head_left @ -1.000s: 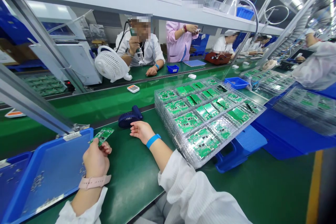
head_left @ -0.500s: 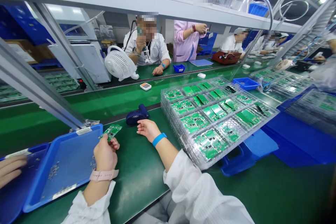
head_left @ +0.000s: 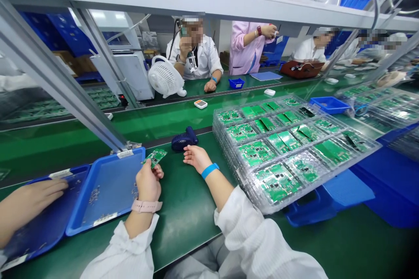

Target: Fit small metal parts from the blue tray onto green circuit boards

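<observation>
My left hand point(head_left: 149, 183), with a pink watch band at its wrist, pinches a small green circuit board point(head_left: 156, 156) over the right edge of a blue tray point(head_left: 111, 183). Small loose parts lie in that tray. My right hand point(head_left: 196, 158), a blue band at the wrist, hovers over the green table with fingers slightly curled and apart, holding nothing. Just beyond it lies a dark blue handheld fan point(head_left: 183, 139). To its right stands a stack of clear plastic trays point(head_left: 225, 157) whose top compartments hold several green boards point(head_left: 257, 152).
Another person's hand point(head_left: 42, 196) rests over a darker blue tray point(head_left: 65, 226) at the left. A metal post point(head_left: 88, 104) slants down behind the trays. Across the green belt point(head_left: 157, 122) are a white fan point(head_left: 165, 76) and several people. A blue stool point(head_left: 343, 187) is at the right.
The view has shifted left, so most things appear farther right. The other person's hand reaches farther over the dark blue tray. My left hand still holds the board.
</observation>
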